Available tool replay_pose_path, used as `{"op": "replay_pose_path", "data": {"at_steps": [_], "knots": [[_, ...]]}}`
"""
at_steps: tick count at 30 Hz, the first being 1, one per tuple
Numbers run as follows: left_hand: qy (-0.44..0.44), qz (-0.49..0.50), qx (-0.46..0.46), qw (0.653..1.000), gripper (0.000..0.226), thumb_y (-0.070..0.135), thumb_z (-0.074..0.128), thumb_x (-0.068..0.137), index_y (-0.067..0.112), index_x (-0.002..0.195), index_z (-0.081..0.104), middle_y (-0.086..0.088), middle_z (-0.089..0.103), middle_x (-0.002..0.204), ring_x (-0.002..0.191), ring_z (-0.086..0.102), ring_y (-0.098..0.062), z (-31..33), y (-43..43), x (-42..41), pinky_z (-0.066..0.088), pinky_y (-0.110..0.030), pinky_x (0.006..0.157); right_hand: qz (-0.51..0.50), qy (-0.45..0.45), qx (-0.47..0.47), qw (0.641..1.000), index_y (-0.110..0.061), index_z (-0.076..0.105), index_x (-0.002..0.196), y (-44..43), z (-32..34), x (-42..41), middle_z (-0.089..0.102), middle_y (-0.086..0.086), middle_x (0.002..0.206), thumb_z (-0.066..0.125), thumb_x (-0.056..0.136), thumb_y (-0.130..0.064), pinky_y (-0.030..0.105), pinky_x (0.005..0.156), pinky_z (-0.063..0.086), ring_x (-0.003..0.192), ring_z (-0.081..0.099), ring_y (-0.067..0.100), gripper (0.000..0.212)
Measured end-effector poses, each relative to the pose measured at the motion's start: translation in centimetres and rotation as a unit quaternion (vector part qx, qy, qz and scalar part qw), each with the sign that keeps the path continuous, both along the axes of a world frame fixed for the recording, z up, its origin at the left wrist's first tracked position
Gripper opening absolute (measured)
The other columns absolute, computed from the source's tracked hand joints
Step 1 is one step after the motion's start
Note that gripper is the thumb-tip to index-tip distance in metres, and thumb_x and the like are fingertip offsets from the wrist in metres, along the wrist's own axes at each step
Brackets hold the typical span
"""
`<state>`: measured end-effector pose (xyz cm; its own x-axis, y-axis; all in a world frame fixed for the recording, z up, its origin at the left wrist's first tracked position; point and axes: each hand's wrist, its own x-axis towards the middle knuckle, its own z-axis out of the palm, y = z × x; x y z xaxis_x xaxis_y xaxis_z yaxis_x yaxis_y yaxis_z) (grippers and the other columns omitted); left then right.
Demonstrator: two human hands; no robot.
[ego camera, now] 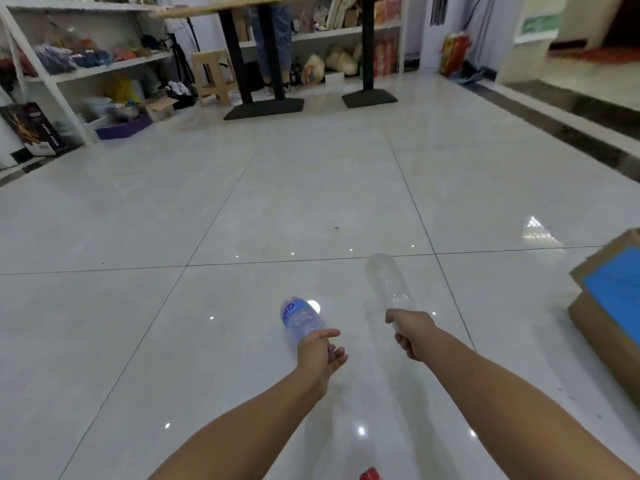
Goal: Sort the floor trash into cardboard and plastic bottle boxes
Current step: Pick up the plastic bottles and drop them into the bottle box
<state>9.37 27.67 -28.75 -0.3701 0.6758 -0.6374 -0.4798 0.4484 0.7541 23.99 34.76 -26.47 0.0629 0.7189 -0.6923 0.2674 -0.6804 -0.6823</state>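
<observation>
With the left grip point(320, 351) closed round the neck of the blue-label bottle point(299, 318) and the right grip point(412, 336) round the clear bottle point(386, 282), both above the floor point(242, 202), it seems best to carry them, held firmly, to the cardboard box point(599, 344) on the right, if that one takes bottles.

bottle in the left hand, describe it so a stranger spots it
Above the glossy white floor, each hand grips a bottle. The left hand holds the labelled bottle; its blue label separates it from the clear bottle in the right hand.

Head view (wide-angle) looks forward, down at floor point(311, 202).
</observation>
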Motion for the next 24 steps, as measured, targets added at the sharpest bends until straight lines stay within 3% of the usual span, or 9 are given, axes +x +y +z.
{"op": "replay_pose_path", "data": {"at_steps": [4,8,14,18,21,22,24], "knots": [[-0.007,-0.123,0.026,0.992,0.020,-0.002,0.042,0.092,0.002,0.095,0.061,-0.012,0.046,0.074,0.064,0.055,-0.021,3.1,3.4,7.8,0.058,-0.031,0.064,-0.113,0.006,0.066,0.991,-0.004,0.053,0.081,0.5,3.5,7.8,0.047,0.008,0.061,0.060,0.083,-0.016,0.023,0.045,0.029,0.047,0.036,0.016,0.014],[0.002,-0.279,0.080,0.957,0.022,0.000,0.041,0.093,0.008,0.082,0.058,-0.011,0.046,0.072,0.060,0.052,-0.018,7.0,5.4,16.7,0.057,-0.033,0.071,-0.257,0.007,0.135,0.957,-0.006,0.053,0.084,0.7,7.1,16.5,0.049,0.006,0.066,0.061,0.082,-0.023,0.025,0.045,0.030,0.050,0.039,0.015,0.019],[0.111,-0.471,0.188,0.855,0.045,-0.013,0.026,0.090,0.010,0.068,0.058,-0.007,0.042,0.064,0.054,0.046,-0.014,11.5,7.2,28.1,0.054,-0.021,0.054,-0.449,0.029,0.178,0.875,-0.011,0.057,0.097,1.5,9.6,27.8,0.049,0.008,0.082,0.063,0.072,-0.038,0.025,0.048,0.028,0.055,0.037,0.020,0.036],[0.172,-0.564,0.237,0.772,0.044,-0.012,0.027,0.088,0.013,0.068,0.057,-0.004,0.042,0.061,0.054,0.046,-0.011,13.3,8.6,33.9,0.051,-0.020,0.057,-0.549,0.093,0.206,0.805,-0.018,0.050,0.086,0.5,10.5,31.5,0.054,0.007,0.083,0.063,0.072,-0.026,0.031,0.062,0.045,0.072,0.052,0.025,0.020],[0.201,-0.610,0.257,0.723,0.044,-0.013,0.027,0.088,0.013,0.067,0.056,-0.003,0.045,0.060,0.056,0.044,-0.010,13.9,9.3,37.6,0.048,-0.023,0.062,-0.602,0.133,0.189,0.764,-0.010,0.048,0.071,0.0,9.6,33.8,0.063,0.008,0.091,0.058,0.080,-0.021,0.040,0.077,0.057,0.083,0.065,0.028,0.018],[0.209,-0.620,0.261,0.710,0.044,-0.013,0.027,0.087,0.013,0.066,0.056,-0.003,0.046,0.061,0.056,0.044,-0.010,14.0,9.4,38.7,0.046,-0.022,0.062,-0.607,0.140,0.180,0.761,-0.007,0.052,0.074,-0.4,9.5,34.6,0.066,0.009,0.091,0.057,0.081,-0.021,0.041,0.076,0.058,0.081,0.068,0.028,0.016],[0.230,-0.640,0.276,0.679,0.043,-0.014,0.029,0.086,0.013,0.064,0.055,-0.002,0.048,0.064,0.058,0.044,-0.008,13.6,9.7,40.4,0.043,-0.020,0.059,-0.591,0.141,0.159,0.778,-0.005,0.058,0.080,-1.7,9.8,35.4,0.066,0.009,0.074,0.057,0.083,-0.019,0.025,0.051,0.055,0.052,0.067,0.017,0.015]]}}
